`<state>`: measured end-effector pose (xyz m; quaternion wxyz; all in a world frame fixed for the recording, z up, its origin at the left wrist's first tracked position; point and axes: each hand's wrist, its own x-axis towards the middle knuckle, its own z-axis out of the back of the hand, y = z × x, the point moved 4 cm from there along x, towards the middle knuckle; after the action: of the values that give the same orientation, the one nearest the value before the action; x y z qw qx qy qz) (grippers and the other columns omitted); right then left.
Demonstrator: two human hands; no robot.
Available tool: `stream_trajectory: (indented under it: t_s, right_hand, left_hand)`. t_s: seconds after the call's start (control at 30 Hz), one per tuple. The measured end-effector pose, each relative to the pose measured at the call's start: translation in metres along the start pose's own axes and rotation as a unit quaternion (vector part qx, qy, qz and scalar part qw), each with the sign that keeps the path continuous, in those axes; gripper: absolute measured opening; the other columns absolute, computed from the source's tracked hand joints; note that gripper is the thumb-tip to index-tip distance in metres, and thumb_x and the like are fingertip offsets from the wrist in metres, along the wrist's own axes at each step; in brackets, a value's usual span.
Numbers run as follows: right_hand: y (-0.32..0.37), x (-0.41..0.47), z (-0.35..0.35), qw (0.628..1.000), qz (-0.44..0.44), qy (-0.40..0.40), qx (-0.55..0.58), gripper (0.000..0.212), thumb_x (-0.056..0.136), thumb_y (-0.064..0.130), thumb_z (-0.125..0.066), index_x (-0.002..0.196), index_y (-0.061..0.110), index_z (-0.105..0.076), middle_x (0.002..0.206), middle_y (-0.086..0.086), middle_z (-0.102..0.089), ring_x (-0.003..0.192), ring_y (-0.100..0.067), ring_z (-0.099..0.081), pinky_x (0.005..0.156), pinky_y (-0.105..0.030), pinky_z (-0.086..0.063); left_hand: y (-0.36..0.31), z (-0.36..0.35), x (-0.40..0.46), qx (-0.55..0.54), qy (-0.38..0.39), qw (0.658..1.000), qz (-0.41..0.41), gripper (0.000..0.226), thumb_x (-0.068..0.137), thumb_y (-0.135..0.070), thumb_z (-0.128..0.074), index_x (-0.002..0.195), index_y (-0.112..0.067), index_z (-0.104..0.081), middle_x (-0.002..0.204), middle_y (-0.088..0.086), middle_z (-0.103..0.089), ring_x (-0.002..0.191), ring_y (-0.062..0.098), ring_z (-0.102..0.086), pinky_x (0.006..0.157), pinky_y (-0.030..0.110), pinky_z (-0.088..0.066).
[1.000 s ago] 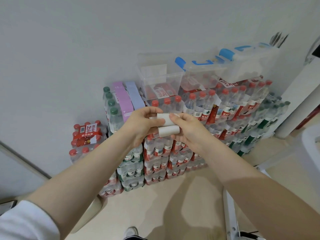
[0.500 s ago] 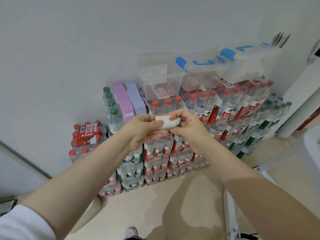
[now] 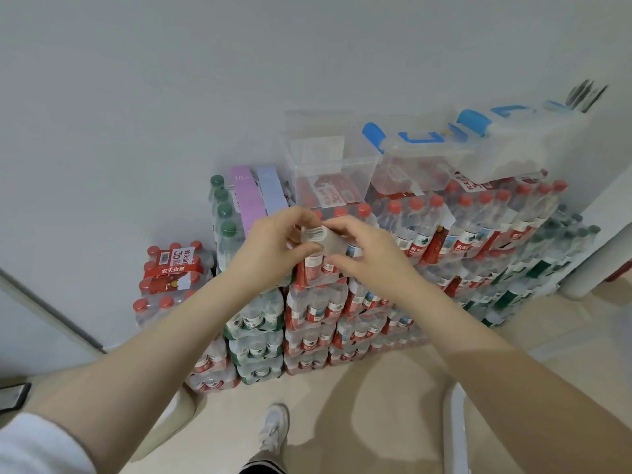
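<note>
Left hand [image 3: 273,246] and right hand [image 3: 371,260] close together, each pinching one end of my small white roll [image 3: 315,234] | grip probably for twisting or unwrapping | roll mid-air, before stacked water packs [image 3: 444,241].

Arms outstretched, left hand [image 3: 273,248] meeting right hand [image 3: 372,260], both grips pinching

Storage corner of a room: shrink-wrapped packs of bottled water [image 3: 444,254] stacked on the floor [image 3: 342,422] against a wall [image 3: 171,97], clear plastic bins [image 3: 328,165] on top.
</note>
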<state>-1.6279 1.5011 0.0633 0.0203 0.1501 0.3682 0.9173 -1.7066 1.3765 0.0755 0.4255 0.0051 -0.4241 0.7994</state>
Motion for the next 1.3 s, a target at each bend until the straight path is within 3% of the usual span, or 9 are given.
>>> stream_trajectory:
  t_s: [0.07, 0.17, 0.3, 0.4, 0.53, 0.67, 0.8, 1.07, 1.3]
  right_hand:
    - [-0.001, 0.02, -0.002, 1.0, 0.0, -0.019, 0.004, 0.032, 0.085, 0.017, -0.064, 0.115, 0.018, -0.053, 0.108, 0.009, -0.061, 0.1, -0.005, -0.055, 0.087, -0.024, -0.045]
    - [-0.002, 0.055, 0.001, 0.999, 0.021, -0.034, 0.031, 0.027, 0.085, 0.014, -0.063, 0.11, 0.015, -0.054, 0.1, 0.013, -0.058, 0.096, -0.004, -0.054, 0.082, -0.018, -0.043]
    - [-0.012, 0.113, 0.012, 0.997, 0.029, -0.047, 0.052, 0.024, 0.083, 0.016, -0.066, 0.105, 0.013, -0.056, 0.094, 0.018, -0.058, 0.094, 0.0, -0.055, 0.081, -0.013, -0.042]
    - [-0.031, 0.167, 0.035, 0.995, 0.003, -0.085, 0.054, 0.022, 0.081, 0.015, -0.068, 0.098, 0.017, -0.055, 0.09, 0.023, -0.057, 0.087, 0.013, -0.052, 0.078, -0.008, -0.04]
    - [-0.054, 0.237, 0.062, 0.991, 0.004, -0.119, -0.054, 0.022, 0.08, 0.013, -0.068, 0.098, 0.013, -0.057, 0.094, 0.01, -0.062, 0.087, -0.004, -0.051, 0.069, -0.011, -0.034]
    - [-0.087, 0.302, 0.042, 0.98, 0.012, -0.012, -0.197, 0.025, 0.079, 0.016, -0.066, 0.103, 0.012, -0.056, 0.101, -0.002, -0.06, 0.099, -0.02, -0.05, 0.079, -0.028, -0.037]
    - [-0.127, 0.337, 0.002, 0.943, -0.015, 0.16, -0.291, 0.026, 0.081, 0.023, -0.065, 0.103, 0.014, -0.053, 0.102, -0.009, -0.057, 0.095, -0.026, -0.053, 0.081, -0.039, -0.044]
    - [-0.156, 0.336, -0.043, 0.896, 0.007, 0.331, -0.297, 0.029, 0.081, 0.02, -0.063, 0.107, 0.008, -0.055, 0.107, -0.01, -0.061, 0.096, -0.026, -0.055, 0.081, -0.038, -0.046]
    - [-0.139, 0.334, -0.02, 0.892, 0.065, 0.295, -0.335, 0.037, 0.088, 0.033, -0.057, 0.119, 0.015, -0.053, 0.119, -0.001, -0.055, 0.106, -0.021, -0.053, 0.083, -0.033, -0.042]
  left_hand:
    - [0.009, 0.004, 0.014, -0.017, -0.022, 1.0, 0.0, 0.023, 0.077, -0.014, -0.071, 0.096, -0.021, -0.061, 0.088, -0.017, -0.059, 0.079, 0.016, -0.063, 0.07, 0.013, -0.046]
    - [0.024, 0.013, 0.039, -0.042, -0.039, 0.998, -0.025, 0.028, 0.078, -0.015, -0.071, 0.091, -0.035, -0.055, 0.086, -0.021, -0.058, 0.075, 0.012, -0.061, 0.071, 0.017, -0.048]
    - [0.043, 0.027, 0.081, -0.084, -0.063, 0.991, -0.083, 0.029, 0.084, -0.018, -0.062, 0.106, -0.033, -0.052, 0.104, -0.014, -0.053, 0.08, 0.006, -0.054, 0.073, 0.011, -0.044]
    - [0.071, 0.041, 0.135, -0.128, -0.091, 0.987, -0.002, 0.038, 0.091, -0.012, -0.053, 0.125, -0.026, -0.041, 0.121, -0.006, -0.048, 0.086, -0.001, -0.051, 0.079, 0.014, -0.045]
    - [0.133, 0.032, 0.209, -0.149, -0.021, 0.965, 0.216, 0.051, 0.091, -0.029, -0.053, 0.136, -0.015, -0.035, 0.127, 0.001, -0.05, 0.1, 0.015, -0.053, 0.087, 0.03, -0.044]
    - [0.17, 0.001, 0.245, -0.253, 0.058, 0.91, 0.322, 0.073, 0.083, -0.037, -0.063, 0.143, -0.017, -0.026, 0.136, 0.008, -0.042, 0.114, 0.022, -0.051, 0.085, 0.033, -0.05]
    - [0.186, -0.011, 0.252, -0.235, 0.075, 0.925, 0.289, 0.077, 0.085, -0.029, -0.063, 0.146, -0.022, -0.018, 0.133, 0.002, -0.039, 0.104, 0.015, -0.053, 0.066, 0.019, -0.05]
    - [0.203, -0.007, 0.253, -0.384, 0.115, 0.857, 0.322, 0.046, 0.084, -0.017, -0.061, 0.126, -0.027, -0.045, 0.112, -0.002, -0.061, 0.085, 0.005, -0.066, 0.063, 0.015, -0.053]
    - [0.205, -0.01, 0.252, -0.377, 0.092, 0.867, 0.311, 0.051, 0.078, -0.023, -0.066, 0.125, -0.028, -0.047, 0.117, -0.007, -0.057, 0.099, 0.007, -0.062, 0.068, 0.016, -0.054]
